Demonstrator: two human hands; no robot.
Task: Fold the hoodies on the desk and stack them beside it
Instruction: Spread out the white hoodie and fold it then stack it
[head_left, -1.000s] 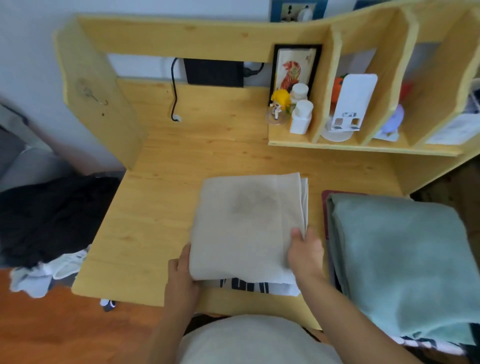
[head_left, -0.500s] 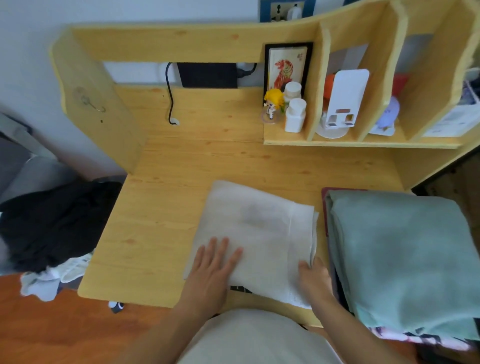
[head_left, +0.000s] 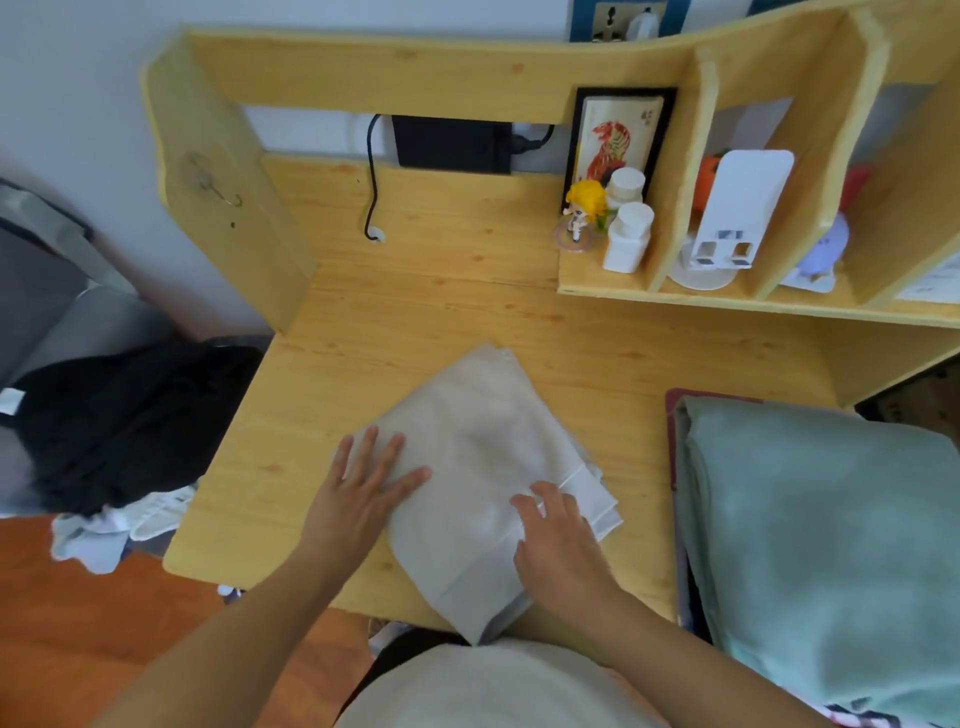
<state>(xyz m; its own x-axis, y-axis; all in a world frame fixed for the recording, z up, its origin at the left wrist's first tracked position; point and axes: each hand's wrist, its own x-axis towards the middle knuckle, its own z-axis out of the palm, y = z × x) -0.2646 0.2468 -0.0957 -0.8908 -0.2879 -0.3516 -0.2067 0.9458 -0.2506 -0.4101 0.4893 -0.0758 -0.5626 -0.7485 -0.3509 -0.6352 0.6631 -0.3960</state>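
A pale grey hoodie (head_left: 483, 467) is lying folded into a compact packet on the near middle of the worktop (head_left: 415, 322), turned at an angle so that one corner is hanging just over the near edge; it is looking close to finished, so the folding of this piece seems nearly done, and moving it off to the stack is probably what is remaining for it. The left hand (head_left: 363, 493) is pressing flat on the packet's left part, its fingers straight and spread, gripping nothing; the right hand (head_left: 561, 535) is resting on the near right part, its fingers (head_left: 530, 501) bent down onto the cloth beside the layered edges, though whether they are pinching a layer or only pressing I cannot tell. To the right, beside the worktop, a stack topped by a folded teal garment (head_left: 821, 545) is sitting, with other layers showing beneath it; that is looking like the place for finished pieces. To the left, off the worktop, a dark heap (head_left: 119, 415) with some white cloth (head_left: 104, 530) under it is lying unfolded; whether those are hoodies awaiting folding I cannot tell. The grey fabric is looking soft and thick, with several layers stepping out at its right edge, so the packet may slip open if lifted carelessly.
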